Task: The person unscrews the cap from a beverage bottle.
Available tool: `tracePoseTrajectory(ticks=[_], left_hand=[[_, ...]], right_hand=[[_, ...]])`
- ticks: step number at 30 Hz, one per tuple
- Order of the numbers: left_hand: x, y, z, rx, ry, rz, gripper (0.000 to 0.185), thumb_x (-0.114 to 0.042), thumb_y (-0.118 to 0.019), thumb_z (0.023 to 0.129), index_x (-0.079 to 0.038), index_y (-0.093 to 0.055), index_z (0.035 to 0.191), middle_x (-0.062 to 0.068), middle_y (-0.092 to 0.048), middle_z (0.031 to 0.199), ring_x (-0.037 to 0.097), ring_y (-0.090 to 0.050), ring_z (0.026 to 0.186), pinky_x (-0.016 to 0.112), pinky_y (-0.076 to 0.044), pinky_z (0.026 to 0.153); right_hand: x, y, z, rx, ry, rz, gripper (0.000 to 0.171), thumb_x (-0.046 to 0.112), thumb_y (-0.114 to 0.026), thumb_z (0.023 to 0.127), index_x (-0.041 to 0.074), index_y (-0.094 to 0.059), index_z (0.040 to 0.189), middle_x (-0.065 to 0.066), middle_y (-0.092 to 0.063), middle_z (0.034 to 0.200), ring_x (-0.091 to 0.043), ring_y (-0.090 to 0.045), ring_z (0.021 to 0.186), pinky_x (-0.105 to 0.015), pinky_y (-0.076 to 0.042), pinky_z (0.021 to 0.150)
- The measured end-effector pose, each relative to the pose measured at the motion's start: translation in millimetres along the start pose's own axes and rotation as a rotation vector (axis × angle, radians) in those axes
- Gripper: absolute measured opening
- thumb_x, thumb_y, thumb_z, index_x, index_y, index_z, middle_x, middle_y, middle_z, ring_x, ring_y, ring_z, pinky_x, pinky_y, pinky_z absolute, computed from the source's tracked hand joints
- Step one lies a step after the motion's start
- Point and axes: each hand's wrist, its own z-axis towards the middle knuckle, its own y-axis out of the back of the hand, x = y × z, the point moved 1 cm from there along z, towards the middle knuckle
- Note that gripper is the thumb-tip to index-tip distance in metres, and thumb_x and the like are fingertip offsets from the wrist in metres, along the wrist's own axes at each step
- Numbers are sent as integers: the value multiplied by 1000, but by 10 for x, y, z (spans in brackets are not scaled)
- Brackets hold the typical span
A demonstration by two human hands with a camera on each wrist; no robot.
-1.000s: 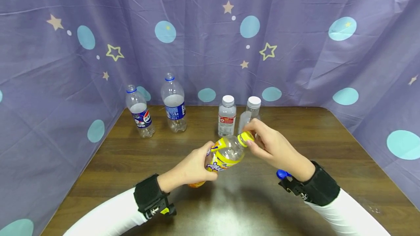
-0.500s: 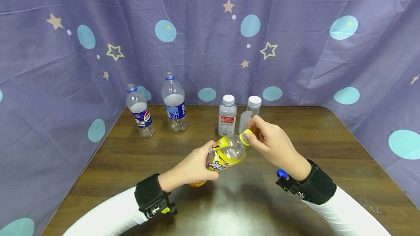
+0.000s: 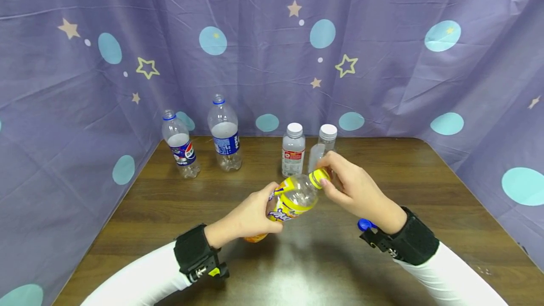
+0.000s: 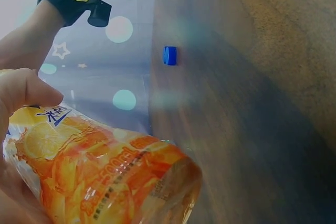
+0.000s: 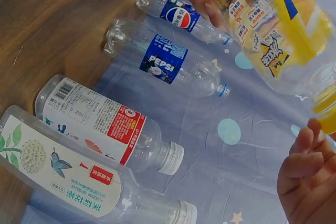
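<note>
Yellow-capped bottle (image 3: 293, 197), empty, held tilted between both hands.

A dark wooden table (image 3: 425, 192) with a visible grain carries everything; it is hemmed in at the back and both sides by purple cloth (image 3: 382, 60); toward the back left stand two uncapped Pepsi bottles (image 3: 181, 144), side by side; near the back centre stand two white-capped clear bottles (image 3: 293, 150), almost touching each other; a small blue cap (image 3: 364, 224) lies alone on the wood nearer the front, to the right.
</note>
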Motion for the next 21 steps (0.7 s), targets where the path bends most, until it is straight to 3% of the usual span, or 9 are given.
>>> tracePoseTrajectory(ticks=[6,9,16,21], left_hand=[[-7,0,16,-1,-12,4,59,-15,-73,66,-15,-47,119,-1,-66,100,11,-62,84,27,-52,76],[-14,-1,19,0,-7,0,60,-16,-73,66,-16,-47,120,-2,-66,101,10,-62,85,26,-51,77],[-3,-3,17,-4,1,-2,59,-16,-73,67,-16,-47,119,-2,-65,102,10,-62,86,27,-52,78],[9,-7,13,-5,5,1,58,-17,-73,66,-16,-47,119,-2,-65,101,10,-62,86,27,-51,77]], right_hand=[[22,-3,4,-63,-3,-28,18,27,-57,93,12,-58,100,6,-48,80,-3,-43,71,-15,-34,61],[38,-8,20,-87,-45,-55,13,26,-63,91,14,-59,95,7,-47,75,-4,-42,66,-15,-32,58],[44,-6,51,-35,-232,-110,18,20,-71,84,18,-53,87,9,-41,62,-2,-36,54,-19,-29,48],[33,-9,39,-24,-202,-48,21,14,-72,82,16,-51,86,9,-38,63,-2,-34,55,-18,-28,48]])
